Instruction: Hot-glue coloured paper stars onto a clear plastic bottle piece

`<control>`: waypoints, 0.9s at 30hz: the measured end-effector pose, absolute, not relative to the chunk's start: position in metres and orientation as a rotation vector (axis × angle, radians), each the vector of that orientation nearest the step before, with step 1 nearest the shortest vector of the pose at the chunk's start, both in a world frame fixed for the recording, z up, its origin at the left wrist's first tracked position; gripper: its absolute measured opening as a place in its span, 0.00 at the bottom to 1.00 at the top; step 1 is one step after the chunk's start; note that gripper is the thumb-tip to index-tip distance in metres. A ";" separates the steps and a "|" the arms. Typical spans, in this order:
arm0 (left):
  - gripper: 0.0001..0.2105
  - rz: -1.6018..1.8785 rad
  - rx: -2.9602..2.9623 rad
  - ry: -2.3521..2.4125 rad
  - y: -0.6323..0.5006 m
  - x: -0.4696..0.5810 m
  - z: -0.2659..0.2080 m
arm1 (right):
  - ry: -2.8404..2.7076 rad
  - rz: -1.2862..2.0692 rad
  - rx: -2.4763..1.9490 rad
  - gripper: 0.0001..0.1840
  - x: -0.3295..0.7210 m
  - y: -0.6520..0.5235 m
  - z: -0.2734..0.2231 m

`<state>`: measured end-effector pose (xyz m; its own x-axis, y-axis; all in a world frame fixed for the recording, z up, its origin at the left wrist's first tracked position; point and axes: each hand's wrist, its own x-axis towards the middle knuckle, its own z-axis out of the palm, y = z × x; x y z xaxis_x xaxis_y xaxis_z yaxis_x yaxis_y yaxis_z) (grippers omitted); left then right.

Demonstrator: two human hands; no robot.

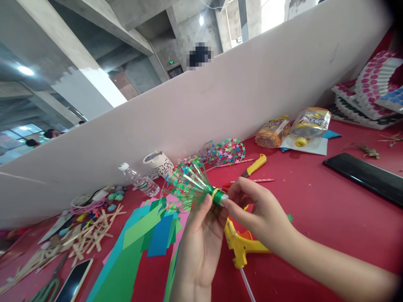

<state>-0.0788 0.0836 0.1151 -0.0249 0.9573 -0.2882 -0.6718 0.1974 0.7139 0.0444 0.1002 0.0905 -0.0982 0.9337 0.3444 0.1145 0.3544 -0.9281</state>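
Note:
Between my hands is a cut plastic bottle top (199,181), its clear greenish strips fanning out to the upper left. Green wrapping and a yellow band go round its neck, which ends in a whitish tip. My left hand (206,235) grips the neck from below, thumb against the band. At the whitish tip, the thumb and fingers of my right hand (252,201) are pinched together; any small item between them is hidden. Below my right hand lies a yellow glue gun (241,243) with a clear glue stick in it. Star-covered garland (226,151) shows behind the strips.
Coloured paper sheets (122,264), wooden sticks (94,235), scissors (50,285) and a phone (74,282) lie left. Behind stand a tilted water bottle (141,181), a paper cup (159,162) and a yellow utility knife (255,165). Drink bottles (273,132) and a black phone (367,176) lie right, before a white partition (201,109).

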 end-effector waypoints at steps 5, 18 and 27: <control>0.03 1.359 0.404 0.838 0.082 -0.081 0.117 | -1.648 0.564 -0.901 0.10 0.050 0.101 0.092; 0.08 1.298 0.303 0.816 0.082 -0.082 0.117 | -1.907 0.076 -0.846 0.07 0.052 0.098 0.098; 0.05 1.308 0.300 0.848 0.081 -0.082 0.121 | -1.811 0.142 -0.816 0.06 0.053 0.095 0.098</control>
